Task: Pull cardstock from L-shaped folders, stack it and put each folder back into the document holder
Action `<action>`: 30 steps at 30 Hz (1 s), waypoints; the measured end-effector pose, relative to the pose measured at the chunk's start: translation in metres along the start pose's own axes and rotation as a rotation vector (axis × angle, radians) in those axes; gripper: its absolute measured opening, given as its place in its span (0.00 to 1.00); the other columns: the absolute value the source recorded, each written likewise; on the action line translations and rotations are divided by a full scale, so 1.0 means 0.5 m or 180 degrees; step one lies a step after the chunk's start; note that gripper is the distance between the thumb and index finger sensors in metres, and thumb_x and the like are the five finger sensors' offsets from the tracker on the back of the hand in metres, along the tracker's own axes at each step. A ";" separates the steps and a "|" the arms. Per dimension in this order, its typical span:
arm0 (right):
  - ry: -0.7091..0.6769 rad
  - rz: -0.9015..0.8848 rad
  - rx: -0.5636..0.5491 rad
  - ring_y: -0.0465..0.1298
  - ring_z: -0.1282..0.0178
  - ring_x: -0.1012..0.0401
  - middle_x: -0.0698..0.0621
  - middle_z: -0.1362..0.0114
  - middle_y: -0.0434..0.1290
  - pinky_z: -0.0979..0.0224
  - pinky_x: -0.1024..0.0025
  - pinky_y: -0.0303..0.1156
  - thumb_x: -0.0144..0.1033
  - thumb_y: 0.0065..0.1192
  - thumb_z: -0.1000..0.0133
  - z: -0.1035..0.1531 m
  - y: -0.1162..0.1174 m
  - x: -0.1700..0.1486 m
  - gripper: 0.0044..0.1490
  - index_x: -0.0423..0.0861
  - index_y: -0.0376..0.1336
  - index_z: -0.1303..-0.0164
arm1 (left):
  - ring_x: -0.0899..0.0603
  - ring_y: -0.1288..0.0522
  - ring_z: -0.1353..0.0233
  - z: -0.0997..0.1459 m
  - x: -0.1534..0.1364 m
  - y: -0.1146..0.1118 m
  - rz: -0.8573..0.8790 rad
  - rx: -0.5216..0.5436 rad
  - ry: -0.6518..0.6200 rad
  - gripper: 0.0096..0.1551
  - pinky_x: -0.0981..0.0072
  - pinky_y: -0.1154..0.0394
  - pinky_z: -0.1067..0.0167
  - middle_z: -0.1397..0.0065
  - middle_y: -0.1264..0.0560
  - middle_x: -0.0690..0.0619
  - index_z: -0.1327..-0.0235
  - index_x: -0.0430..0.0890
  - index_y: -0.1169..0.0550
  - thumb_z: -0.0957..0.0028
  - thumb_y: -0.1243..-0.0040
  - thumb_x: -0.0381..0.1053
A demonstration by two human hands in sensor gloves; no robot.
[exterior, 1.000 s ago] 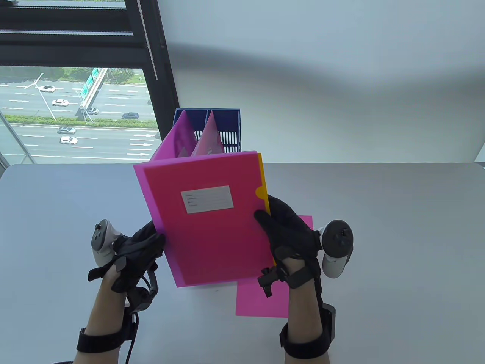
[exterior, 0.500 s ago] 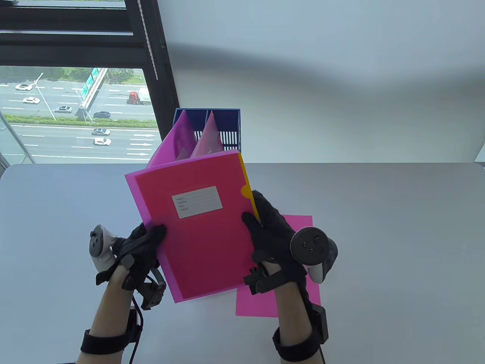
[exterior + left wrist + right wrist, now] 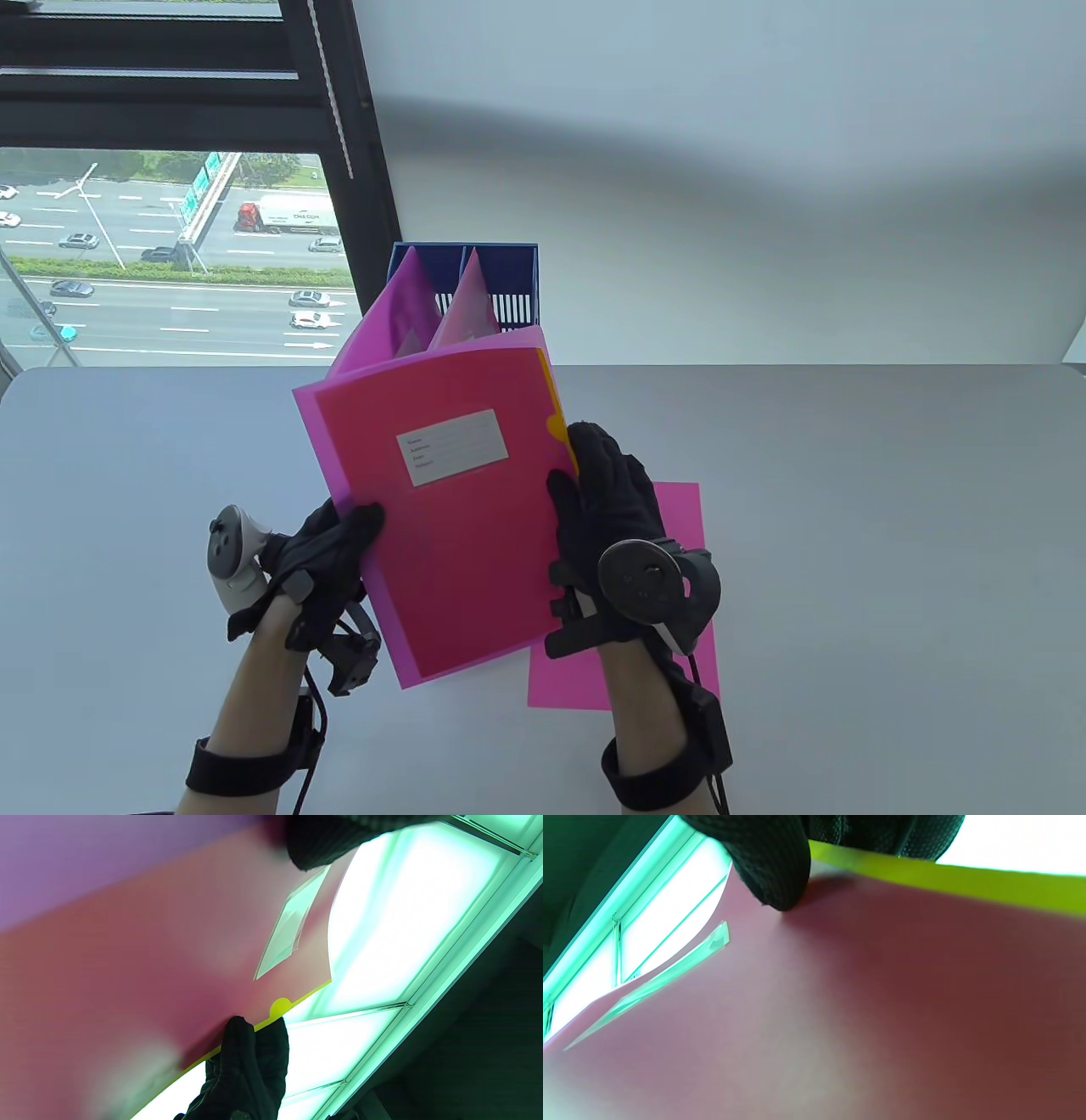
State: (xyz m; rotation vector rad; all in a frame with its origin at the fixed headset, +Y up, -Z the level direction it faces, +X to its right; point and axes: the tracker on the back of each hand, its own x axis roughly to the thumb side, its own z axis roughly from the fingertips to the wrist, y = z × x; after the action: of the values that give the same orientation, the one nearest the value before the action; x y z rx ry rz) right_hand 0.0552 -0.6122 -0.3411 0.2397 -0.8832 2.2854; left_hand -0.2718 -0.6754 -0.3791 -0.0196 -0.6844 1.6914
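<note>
Between both grips, left hand (image 3: pixel 327 548) and right hand (image 3: pixel 607 501) pinch the raised folder (image 3: pixel 441 509) by opposite edges.

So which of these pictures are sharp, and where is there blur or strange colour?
Table view: sharp and evenly lit, the folder and its label crisp. Left wrist view: folder blurred up close, window overexposed with a green tint. Right wrist view: folder surface soft, the same green cast on the window, white glare at top right.

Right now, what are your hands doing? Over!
Left hand grips pink folder at its left edge. Right hand pinches the right edge by the yellow cardstock inside. Nothing blocking; pink sheet lies on the table.
</note>
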 end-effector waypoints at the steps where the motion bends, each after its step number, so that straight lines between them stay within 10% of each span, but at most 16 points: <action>1: 0.0025 -0.0034 0.0015 0.82 0.40 0.61 0.54 0.18 0.61 0.18 0.51 0.63 0.42 0.71 0.37 -0.001 0.000 -0.003 0.41 0.55 0.51 0.19 | 0.40 0.16 0.37 0.000 0.000 0.000 -0.0010 0.0013 0.0005 0.27 0.45 0.30 0.28 0.32 0.23 0.48 0.25 0.43 0.29 0.34 0.47 0.52; 16: 0.0574 -0.1634 0.0596 0.81 0.42 0.55 0.48 0.25 0.71 0.20 0.47 0.62 0.49 0.66 0.35 -0.015 -0.003 -0.065 0.22 0.53 0.69 0.34 | 0.41 0.16 0.38 0.001 0.008 0.011 -0.0226 -0.0031 -0.0004 0.27 0.45 0.30 0.28 0.33 0.23 0.47 0.25 0.43 0.29 0.34 0.47 0.52; 30: 0.0814 -0.3149 0.1375 0.80 0.43 0.54 0.48 0.30 0.76 0.20 0.47 0.60 0.55 0.58 0.32 -0.020 0.011 -0.107 0.25 0.48 0.76 0.46 | 0.42 0.15 0.38 0.000 0.019 0.017 -0.0277 -0.0236 -0.0108 0.26 0.45 0.29 0.28 0.33 0.22 0.50 0.25 0.45 0.29 0.34 0.47 0.52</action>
State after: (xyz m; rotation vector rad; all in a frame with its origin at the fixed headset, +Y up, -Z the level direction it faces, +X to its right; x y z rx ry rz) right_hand 0.0929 -0.6368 -0.3722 0.4404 -0.0541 1.4783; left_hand -0.2819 -0.6677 -0.3798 -0.0131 -0.7627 1.5855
